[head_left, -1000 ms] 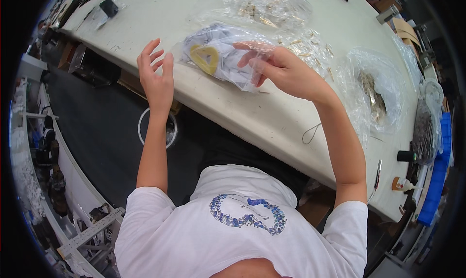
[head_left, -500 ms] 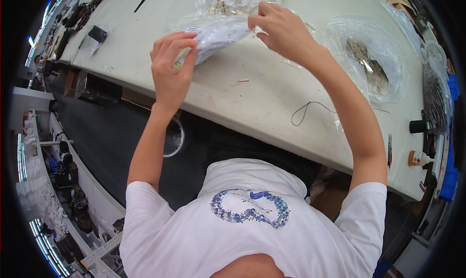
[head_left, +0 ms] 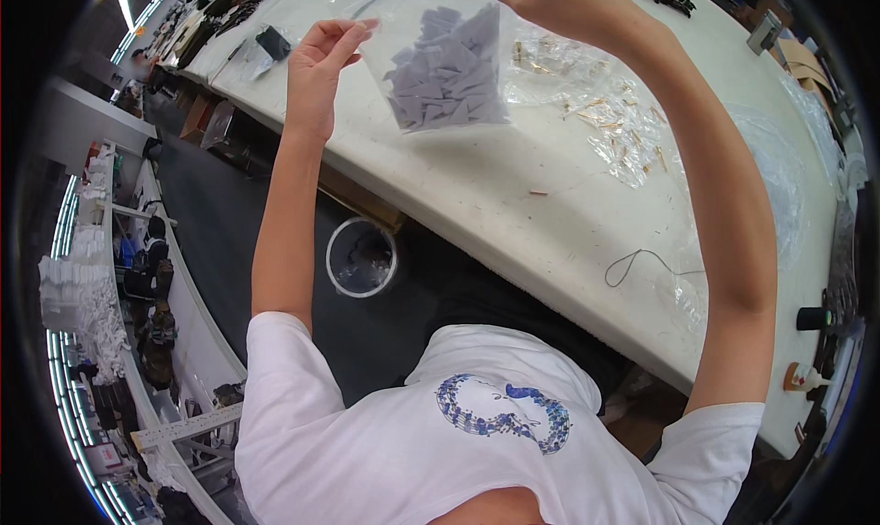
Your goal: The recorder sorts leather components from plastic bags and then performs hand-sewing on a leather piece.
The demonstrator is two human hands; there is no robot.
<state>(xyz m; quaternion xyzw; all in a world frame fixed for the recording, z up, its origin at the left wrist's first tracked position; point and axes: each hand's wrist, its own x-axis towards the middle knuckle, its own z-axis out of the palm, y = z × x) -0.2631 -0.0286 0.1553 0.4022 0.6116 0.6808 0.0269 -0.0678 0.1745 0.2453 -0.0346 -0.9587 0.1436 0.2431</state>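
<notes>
My left hand pinches the clear top edge of a plastic bag at the upper middle of the view, fingertips together. My right hand grips the same bag's top farther right, near the upper rim of the picture. The bag hangs upright between them, its lower part full of small pale grey-white flat pieces, many pointed. The yellow item seen in it earlier does not show. Behind it on the white table lie plastic sheets with small gold-coloured sticks, and a small loose stick lies nearer the edge.
A wire loop, a dark spool and a glue bottle are on the right. A small dark packet lies at back left. A round bin stands below the table edge. Cluttered shelving runs along the left.
Both hands have risen with the bag and moved apart at its top. The bag went from lying tilted to hanging upright, showing its pale pieces from another side.
</notes>
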